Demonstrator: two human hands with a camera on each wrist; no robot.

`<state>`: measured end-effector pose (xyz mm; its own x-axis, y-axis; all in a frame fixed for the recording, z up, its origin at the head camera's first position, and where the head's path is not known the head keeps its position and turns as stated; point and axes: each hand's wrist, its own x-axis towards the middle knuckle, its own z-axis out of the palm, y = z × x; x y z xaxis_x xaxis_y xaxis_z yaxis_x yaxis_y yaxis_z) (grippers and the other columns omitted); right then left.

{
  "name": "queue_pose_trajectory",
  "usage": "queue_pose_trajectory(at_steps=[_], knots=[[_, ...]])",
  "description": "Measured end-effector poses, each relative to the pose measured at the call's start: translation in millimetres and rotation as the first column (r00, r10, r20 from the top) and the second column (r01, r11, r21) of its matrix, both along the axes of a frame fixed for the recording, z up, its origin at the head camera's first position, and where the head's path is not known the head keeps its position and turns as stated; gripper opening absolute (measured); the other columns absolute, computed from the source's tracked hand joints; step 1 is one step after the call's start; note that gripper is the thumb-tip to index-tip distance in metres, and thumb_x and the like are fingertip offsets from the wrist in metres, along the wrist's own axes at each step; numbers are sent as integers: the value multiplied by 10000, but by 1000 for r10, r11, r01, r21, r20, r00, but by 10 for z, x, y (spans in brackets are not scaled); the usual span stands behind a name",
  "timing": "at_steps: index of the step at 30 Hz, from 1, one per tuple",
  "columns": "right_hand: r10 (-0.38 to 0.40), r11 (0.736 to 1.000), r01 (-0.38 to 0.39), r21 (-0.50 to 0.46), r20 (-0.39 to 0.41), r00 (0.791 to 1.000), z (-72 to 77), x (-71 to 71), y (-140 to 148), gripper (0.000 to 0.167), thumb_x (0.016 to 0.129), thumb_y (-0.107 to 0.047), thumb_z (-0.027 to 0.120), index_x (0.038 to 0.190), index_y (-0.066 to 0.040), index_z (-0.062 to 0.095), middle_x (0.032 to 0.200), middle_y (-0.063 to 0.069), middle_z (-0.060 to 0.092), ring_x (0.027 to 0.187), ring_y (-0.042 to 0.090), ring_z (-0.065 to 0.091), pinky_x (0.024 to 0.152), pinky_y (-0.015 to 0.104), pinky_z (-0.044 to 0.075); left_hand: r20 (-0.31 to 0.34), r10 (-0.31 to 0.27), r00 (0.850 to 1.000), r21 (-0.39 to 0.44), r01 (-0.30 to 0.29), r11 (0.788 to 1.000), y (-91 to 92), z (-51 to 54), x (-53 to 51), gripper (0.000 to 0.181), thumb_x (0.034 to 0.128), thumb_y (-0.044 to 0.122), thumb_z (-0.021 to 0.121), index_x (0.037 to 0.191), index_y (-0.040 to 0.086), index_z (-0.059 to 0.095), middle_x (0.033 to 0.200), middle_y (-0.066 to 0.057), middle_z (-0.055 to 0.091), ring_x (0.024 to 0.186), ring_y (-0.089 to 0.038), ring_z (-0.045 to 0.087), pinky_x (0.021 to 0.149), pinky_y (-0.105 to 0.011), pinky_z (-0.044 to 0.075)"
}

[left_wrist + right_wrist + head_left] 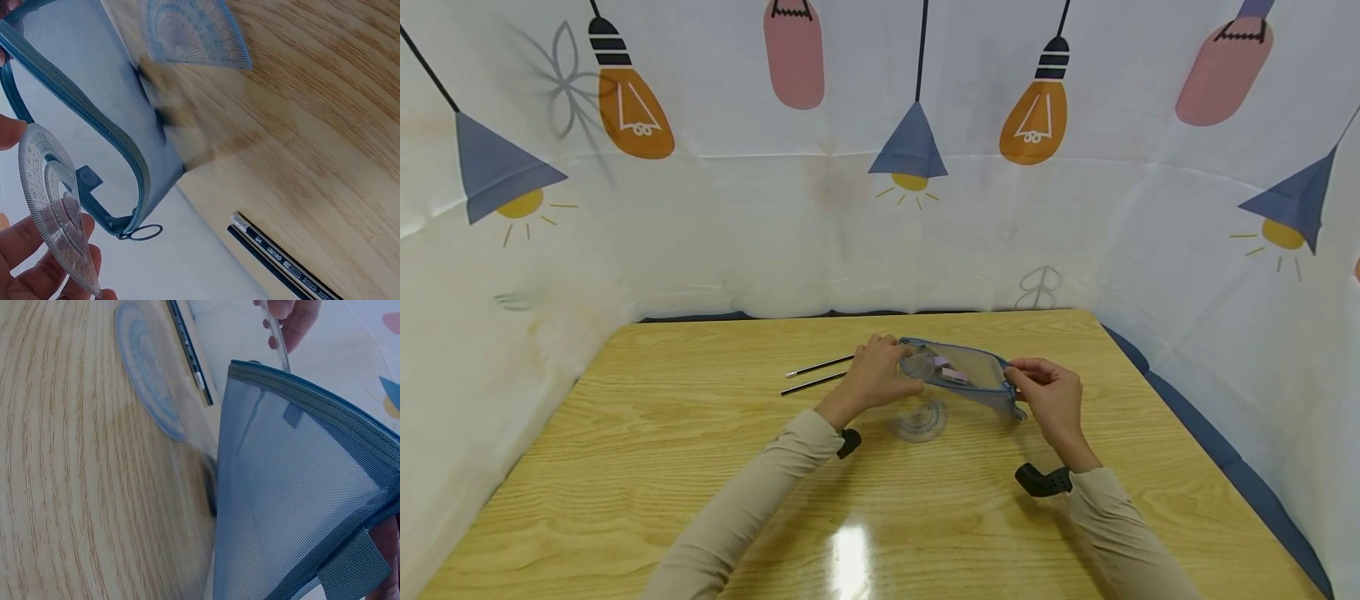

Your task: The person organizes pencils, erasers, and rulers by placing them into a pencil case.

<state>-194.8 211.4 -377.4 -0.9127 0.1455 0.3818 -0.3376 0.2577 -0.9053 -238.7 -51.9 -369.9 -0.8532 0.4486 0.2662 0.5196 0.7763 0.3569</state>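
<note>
Head view, centre of the frame: the left hand (876,375), thumb and fingers clamped on a clear protractor (59,209), holds it at the open mouth of a blue mesh pouch (985,365). Right of centre, the right hand (1051,398) pinches the pouch's right end. Below the pouch, a second protractor (921,422) lies on the wooden counter (700,467); two dark pencils (812,384) lie left of the left hand.

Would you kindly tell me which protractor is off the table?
The protractor held in the left hand, near the open mesh pouch; the other protractor lies flat on the table.
</note>
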Motion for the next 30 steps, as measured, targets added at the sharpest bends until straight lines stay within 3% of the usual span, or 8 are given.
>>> queue_pose_trajectory(at_steps=[9, 30], knots=[[0, 1000, 0, -3, 1, 1000, 6, 5, -5, 152, 879, 9, 684, 972, 129, 687, 799, 177, 688, 669, 96, 657, 591, 267, 555, 32, 7, 999, 15, -8, 1000, 73, 9, -7, 486, 838, 367, 719, 1224, 77, 661, 1171, -108, 574, 1052, -297, 468, 819, -470, 374], [-17, 1000, 17, 3, -1, 1000, 16, 21, -6, 155, 874, 9, 691, 969, 131, 689, 809, 197, 687, 661, 89, 655, 590, 272, 555, 20, -9, 1000, 26, 9, 1000, 169, -65, -80, 416, 853, 378, 678, 1157, 96, 658, 1162, -73, 571, 1034, -279, 474, 818, -454, 378]])
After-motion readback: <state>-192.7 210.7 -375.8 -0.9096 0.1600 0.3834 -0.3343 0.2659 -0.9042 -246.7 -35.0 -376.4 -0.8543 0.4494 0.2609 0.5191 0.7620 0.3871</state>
